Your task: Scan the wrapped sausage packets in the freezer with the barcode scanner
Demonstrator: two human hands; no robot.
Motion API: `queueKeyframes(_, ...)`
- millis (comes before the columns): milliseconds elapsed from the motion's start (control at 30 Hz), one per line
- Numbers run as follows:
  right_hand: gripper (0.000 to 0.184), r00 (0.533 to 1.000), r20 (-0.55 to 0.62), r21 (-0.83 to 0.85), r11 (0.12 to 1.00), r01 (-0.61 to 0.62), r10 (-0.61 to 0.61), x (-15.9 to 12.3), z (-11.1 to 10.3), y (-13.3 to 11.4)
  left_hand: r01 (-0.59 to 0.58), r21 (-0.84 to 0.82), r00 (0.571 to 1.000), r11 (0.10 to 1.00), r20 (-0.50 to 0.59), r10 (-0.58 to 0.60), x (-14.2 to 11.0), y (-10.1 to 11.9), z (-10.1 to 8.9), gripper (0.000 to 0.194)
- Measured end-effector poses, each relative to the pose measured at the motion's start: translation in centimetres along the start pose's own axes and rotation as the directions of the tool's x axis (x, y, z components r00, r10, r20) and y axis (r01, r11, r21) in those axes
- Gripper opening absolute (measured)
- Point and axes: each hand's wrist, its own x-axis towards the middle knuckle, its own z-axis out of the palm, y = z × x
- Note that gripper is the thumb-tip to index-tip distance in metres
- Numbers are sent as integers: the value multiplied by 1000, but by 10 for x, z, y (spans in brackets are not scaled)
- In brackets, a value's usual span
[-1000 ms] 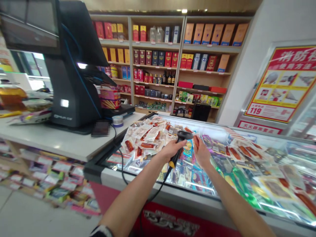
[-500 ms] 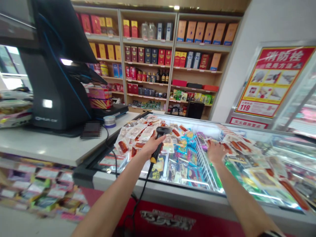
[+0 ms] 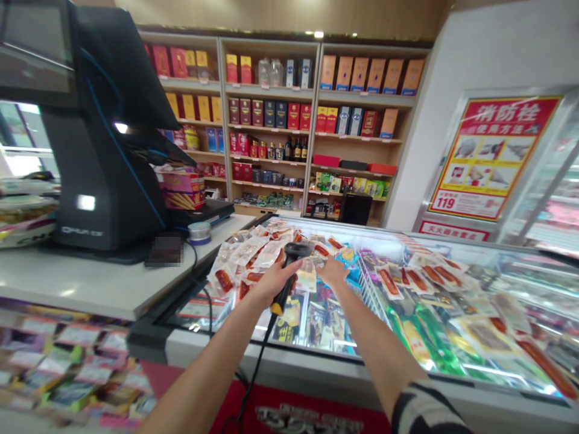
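Note:
My left hand (image 3: 270,281) is closed round the handle of a black barcode scanner (image 3: 296,249), whose cable hangs down off the chest freezer's front. The scanner's head points forward over a pile of clear sausage packets (image 3: 246,254) lying on the freezer's glass lid (image 3: 212,301). Just right of the scanner, my right hand (image 3: 333,272) reaches with fingers stretched out to the near edge of that pile, touching a packet (image 3: 309,277), and holds nothing. A second group of similar packets (image 3: 418,279) lies further right on the glass.
A black checkout terminal (image 3: 104,163) stands on the white counter (image 3: 90,283) at left, with a tape roll (image 3: 199,232) beside it. Shelves of boxed goods and bottles (image 3: 289,120) fill the back wall. A red and yellow poster (image 3: 493,158) hangs at right.
My right hand put its sausage packet down on the right-hand group, then moved left to the pile by the scanner. The left hand kept hold of the scanner, almost still.

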Motion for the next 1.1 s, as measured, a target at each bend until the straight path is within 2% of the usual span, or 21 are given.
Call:
queueKeyframes(100, 52, 999, 21, 114, 993, 23, -26, 4, -3, 23, 6, 8, 1000, 1000, -2, -6, 1, -1, 2, 36)
queueKeyframes(233, 46, 987, -138, 278, 953, 118, -82, -2, -13, 60, 9, 27, 999, 1000, 36, -9, 4, -4, 9, 37)
queueKeyframes(367, 46, 968, -240, 386, 909, 159, -67, -13, -25, 79, -1, 42, 994, 999, 106, -4, 6, -5, 20, 38)
queueKeyframes(567, 48, 946, -312, 414, 882, 224, -94, -17, -30, 84, -6, 72, 990, 997, 143, -4, 0, 2, 32, 35)
queueKeyframes(900, 49, 939, -333, 432, 872, 230, -83, -21, -34, 85, -26, 66, 975, 997, 221, 11, -2, 0, 32, 35)
queueKeyframes(1000, 48, 941, -328, 386, 898, 210, -79, -21, -38, 85, -27, 42, 969, 999, 246, 16, -2, 0, 30, 35)
queueKeyframes(1100, 47, 943, -329, 234, 964, 127, -45, -19, -40, 93, -18, 2, 978, 1000, 207, 17, -1, 1, 26, 35)
